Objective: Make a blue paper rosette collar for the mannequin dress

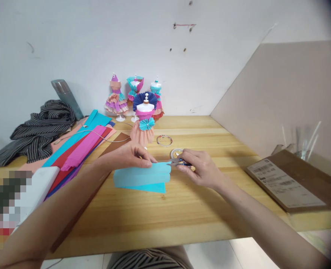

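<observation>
A folded strip of light blue crepe paper (143, 176) is pinched at its upper edge by my left hand (130, 155). My right hand (200, 167) is closed around a small pair of scissors (179, 162), whose blades meet the strip's right end near its top corner. That right end has a notched, wavy edge. Beneath the strip, a flat blue piece of paper (156, 187) pokes out on the wooden table (165, 220). Just behind the scissors lies a roll of tape (174, 152), partly hidden by my right hand.
Mini dress forms in paper dresses (143, 130) stand at the back. Coloured crepe sheets (83, 149), a striped cloth (47, 123) and a white box-like object (39, 186) lie left. A beaded ring (164, 140) sits centre; a cardboard box (288, 183) is at right.
</observation>
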{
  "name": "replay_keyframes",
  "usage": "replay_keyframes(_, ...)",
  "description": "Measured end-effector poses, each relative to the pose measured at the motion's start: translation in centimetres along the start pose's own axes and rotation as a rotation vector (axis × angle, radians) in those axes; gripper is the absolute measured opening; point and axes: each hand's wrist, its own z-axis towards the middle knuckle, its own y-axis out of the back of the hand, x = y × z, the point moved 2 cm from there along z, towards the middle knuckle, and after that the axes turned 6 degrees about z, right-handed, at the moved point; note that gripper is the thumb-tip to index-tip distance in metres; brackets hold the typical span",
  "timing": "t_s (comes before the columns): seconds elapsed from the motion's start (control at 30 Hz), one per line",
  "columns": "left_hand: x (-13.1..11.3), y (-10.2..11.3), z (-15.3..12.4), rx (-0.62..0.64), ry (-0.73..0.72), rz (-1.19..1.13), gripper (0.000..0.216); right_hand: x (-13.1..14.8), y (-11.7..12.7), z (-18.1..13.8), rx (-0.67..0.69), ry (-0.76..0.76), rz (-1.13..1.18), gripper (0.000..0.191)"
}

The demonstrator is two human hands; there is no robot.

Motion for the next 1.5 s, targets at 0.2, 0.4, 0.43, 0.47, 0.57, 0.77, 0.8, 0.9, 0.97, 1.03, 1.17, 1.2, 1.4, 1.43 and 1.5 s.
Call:
replay_keyframes(0.2, -0.2, -0.2, 0.2, 0.018, 0.006, 0.005, 0.016, 0.2, -0.3, 0.4, -0.002, -0.002, -0.007, 0.017)
replay_keyframes(0.4, -0.1, -0.3, 0.3, 0.013, 0.003, -0.014, 0.014, 0.5, -0.4, 0.8, -0.015, 0.027, -0.075, 0.021)
replay_keyframes(0.43, -0.1, -0.3, 0.3, 0.012, 0.006, -0.017, 0.014, 0.6, -0.4, 0.9, -0.015, 0.034, -0.092, 0.022)
replay_keyframes(0.47, 0.0, -0.3, 0.3, 0.011, 0.008, -0.019, 0.014, 0.6, -0.4, 0.9, -0.016, 0.04, -0.108, 0.022)
replay_keyframes(0.57, 0.0, -0.3, 0.3, 0.014, 0.006, -0.026, 0.015, 0.7, -0.4, 1.0, -0.018, 0.058, -0.14, 0.023)
replay_keyframes(0.77, 0.5, -0.2, 0.3, 0.018, -0.001, -0.078, 0.017, 0.7, -0.4, 1.2, -0.049, 0.073, -0.155, 0.021)
replay_keyframes(0.8, 0.6, -0.2, 0.3, 0.015, 0.001, -0.095, 0.018, 0.7, -0.4, 1.3, -0.057, 0.078, -0.166, 0.021)
replay_keyframes(0.9, 0.8, -0.3, 0.3, -0.006, 0.005, -0.161, 0.02, 0.5, -0.5, 1.4, -0.08, 0.085, -0.19, 0.022)
replay_keyframes(0.97, 0.8, -0.4, 0.3, -0.019, 0.008, -0.196, 0.021, 0.4, -0.5, 1.4, -0.088, 0.08, -0.179, 0.022)
replay_keyframes(1.03, 0.8, -0.5, 0.3, -0.025, 0.011, -0.209, 0.02, 0.2, -0.5, 1.5, -0.092, 0.068, -0.157, 0.022)
replay_keyframes(1.17, 0.7, -0.5, 0.3, -0.029, 0.004, -0.248, 0.019, 0.0, -0.4, 1.5, -0.082, 0.05, -0.134, 0.021)
replay_keyframes(1.2, 0.7, -0.5, 0.3, -0.032, 0.001, -0.263, 0.02, 0.0, -0.4, 1.5, -0.075, 0.049, -0.127, 0.021)
replay_keyframes(1.4, 0.5, -0.5, 0.2, -0.043, -0.023, -0.29, 0.022, 0.3, -0.5, 1.9, -0.066, 0.056, -0.097, 0.019)
replay_keyframes(1.43, 0.5, -0.5, 0.2, -0.043, -0.023, -0.299, 0.022, 0.4, -0.5, 2.0, -0.064, 0.059, -0.097, 0.019)
replay_keyframes(1.5, 0.5, -0.5, 0.2, -0.045, -0.022, -0.316, 0.021, 0.4, -0.4, 2.1, -0.063, 0.065, -0.102, 0.02)
